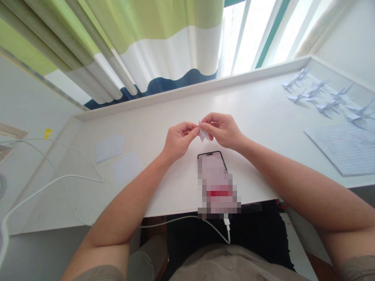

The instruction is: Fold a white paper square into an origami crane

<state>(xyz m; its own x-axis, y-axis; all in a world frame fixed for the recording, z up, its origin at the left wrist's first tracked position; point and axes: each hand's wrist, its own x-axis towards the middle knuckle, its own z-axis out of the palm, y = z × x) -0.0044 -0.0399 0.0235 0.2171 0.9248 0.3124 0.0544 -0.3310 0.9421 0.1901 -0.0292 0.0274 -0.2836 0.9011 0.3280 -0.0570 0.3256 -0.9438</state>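
A small piece of folded white paper [204, 133] is held up between my two hands, above the white desk [164, 187]. My left hand [181, 139] pinches its left side between thumb and fingertips. From the right, my right hand [222, 129] grips the same paper, its fingers curled and partly hiding it. Just below the hands a phone [216, 171] lies on the desk, its screen mostly blurred out. To the left are a small stack of white paper squares [109, 149] and another white sheet [127, 168].
Several folded paper cranes [328, 101] stand at the desk's far right, above a lined notebook [345, 150] with writing. A white charging cable [227, 226] hangs from the phone over the front edge. Another cable [73, 176] crosses the left side. A curtain [175, 50] hangs behind the raised back edge.
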